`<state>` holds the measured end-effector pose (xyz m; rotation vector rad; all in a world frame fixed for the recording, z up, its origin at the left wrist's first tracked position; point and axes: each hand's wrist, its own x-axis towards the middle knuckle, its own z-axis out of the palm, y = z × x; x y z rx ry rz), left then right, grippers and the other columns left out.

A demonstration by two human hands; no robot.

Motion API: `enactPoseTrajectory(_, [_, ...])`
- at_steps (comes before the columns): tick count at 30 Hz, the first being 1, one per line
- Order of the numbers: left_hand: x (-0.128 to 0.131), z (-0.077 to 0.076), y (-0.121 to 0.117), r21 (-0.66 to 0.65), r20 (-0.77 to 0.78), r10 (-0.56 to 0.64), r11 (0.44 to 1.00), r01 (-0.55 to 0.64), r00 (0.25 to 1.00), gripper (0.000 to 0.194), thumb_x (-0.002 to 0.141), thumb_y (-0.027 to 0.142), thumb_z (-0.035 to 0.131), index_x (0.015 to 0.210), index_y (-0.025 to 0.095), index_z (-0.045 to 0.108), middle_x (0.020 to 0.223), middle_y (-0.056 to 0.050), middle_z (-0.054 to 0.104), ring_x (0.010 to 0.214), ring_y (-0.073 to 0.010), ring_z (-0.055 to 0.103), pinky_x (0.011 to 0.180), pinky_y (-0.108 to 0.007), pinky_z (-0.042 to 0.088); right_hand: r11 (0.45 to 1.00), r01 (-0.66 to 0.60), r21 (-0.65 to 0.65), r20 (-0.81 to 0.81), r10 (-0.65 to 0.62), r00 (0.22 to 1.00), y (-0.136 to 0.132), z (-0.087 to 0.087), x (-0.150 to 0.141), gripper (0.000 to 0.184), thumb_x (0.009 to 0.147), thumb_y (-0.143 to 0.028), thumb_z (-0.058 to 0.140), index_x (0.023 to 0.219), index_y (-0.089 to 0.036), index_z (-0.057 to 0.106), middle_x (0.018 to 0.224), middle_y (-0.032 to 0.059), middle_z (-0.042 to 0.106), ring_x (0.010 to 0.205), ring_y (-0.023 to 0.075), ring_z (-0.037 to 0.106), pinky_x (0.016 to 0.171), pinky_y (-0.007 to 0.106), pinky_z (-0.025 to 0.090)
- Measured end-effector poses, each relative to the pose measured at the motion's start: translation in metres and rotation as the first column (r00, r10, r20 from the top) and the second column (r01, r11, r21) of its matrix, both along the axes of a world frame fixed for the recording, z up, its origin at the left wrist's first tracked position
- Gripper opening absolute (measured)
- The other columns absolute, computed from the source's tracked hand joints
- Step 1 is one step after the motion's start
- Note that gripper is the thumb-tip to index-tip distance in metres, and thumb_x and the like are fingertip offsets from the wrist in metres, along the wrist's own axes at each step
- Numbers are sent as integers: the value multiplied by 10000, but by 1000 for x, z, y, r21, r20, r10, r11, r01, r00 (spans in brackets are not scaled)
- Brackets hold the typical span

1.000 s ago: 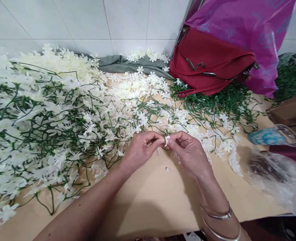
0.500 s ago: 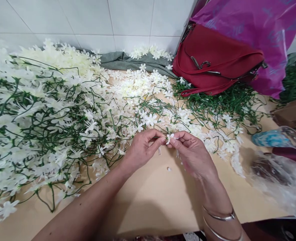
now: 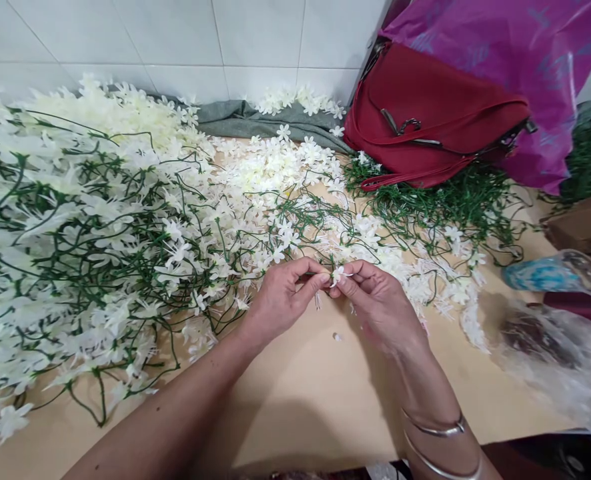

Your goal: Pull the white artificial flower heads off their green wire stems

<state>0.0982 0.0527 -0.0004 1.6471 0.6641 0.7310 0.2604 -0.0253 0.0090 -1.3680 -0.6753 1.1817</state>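
Note:
A small white artificial flower (image 3: 337, 275) is held between both hands over the table's middle. My left hand (image 3: 286, 295) pinches the flower's green stem end between thumb and forefinger. From the other side, the thumb and forefinger of my right hand (image 3: 379, 303) close on its white petals. The fingertips of both hands almost meet. Just beyond them lie loose white blossoms (image 3: 286, 233) and thin green stems (image 3: 300, 212). A tiny white piece (image 3: 337, 337) rests on the tabletop (image 3: 305, 393) below the hands.
A high heap of white flowers with green stems (image 3: 90, 247) covers the left side. At the back right a red handbag (image 3: 435, 113) leans by a purple bag (image 3: 540, 73), over green stems (image 3: 455, 200). A plastic cup (image 3: 550, 272) and clear plastic bag (image 3: 570, 360) lie on the right.
My right hand has shifted slightly left, bringing its fingertips closer to the left ones on the flower. My left hand stays about where it was.

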Motion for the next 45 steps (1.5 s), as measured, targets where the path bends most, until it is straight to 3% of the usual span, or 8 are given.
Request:
enactPoseTrajectory(25, [0,4,0,135,-124,44,990,-27,991,163,982,234,625,875,166,727,783,-5,742,737,-142,653,732,-243,464,993,-116,-34,88,119,989,5,4,6,348,733,-463,887,831,-205,676,635,-3,731,656,148,647,715,283,474])
enactPoseTrajectory(30, [0,7,-2,63,-43,54,997,-51,998,170,1002,289,617,944,170,724,830,-24,756,801,-161,705,793,-269,526,995,-98,17,10,98,995,4,9,4,380,696,-484,912,831,-209,689,658,-11,714,669,143,644,743,293,498])
enactPoseTrajectory(32, [-1,15,-1,45,112,183,981,-189,977,179,1024,328,607,1108,199,700,794,-5,748,781,-156,726,827,-288,560,997,-60,53,-21,61,998,1,12,5,368,707,-469,909,888,-216,712,740,-14,713,681,134,641,742,292,507])
enactPoseTrajectory(35, [0,28,-2,-63,424,443,884,-463,790,506,1064,398,549,1538,338,382,1011,-12,767,870,-159,767,881,-333,610,989,48,142,-19,-45,999,-1,14,8,333,741,-437,887,946,-237,717,819,-19,696,687,126,629,739,292,513])
enactPoseTrajectory(37, [3,33,-6,-135,508,505,847,-514,698,717,1075,431,511,1632,438,59,1317,-52,692,1062,-188,759,924,-364,631,977,98,191,47,-108,993,-1,12,10,284,770,-408,864,932,-235,709,802,-22,675,692,128,619,737,290,511])
enactPoseTrajectory(40, [8,29,-18,-141,468,493,861,-489,733,774,1092,438,452,1617,480,-117,1454,-78,611,1062,-199,769,939,-393,647,982,58,181,235,-100,967,-1,7,7,186,836,-364,797,896,-223,692,769,-16,652,690,139,591,697,287,488])
enactPoseTrajectory(42, [10,23,-24,-83,404,456,882,-464,793,712,1093,404,466,1627,457,-1,1381,-80,653,910,-169,787,902,-383,654,986,-48,163,397,-21,918,-2,5,3,137,867,-332,757,855,-219,679,788,-2,646,718,153,584,689,292,474])
enactPoseTrajectory(45, [9,15,-27,98,273,401,893,-440,875,401,1065,320,545,1461,301,485,1242,-76,680,883,-147,755,854,-324,638,963,-246,106,682,109,723,-3,3,-3,52,874,-226,726,844,-222,683,839,15,620,773,178,575,703,309,454])
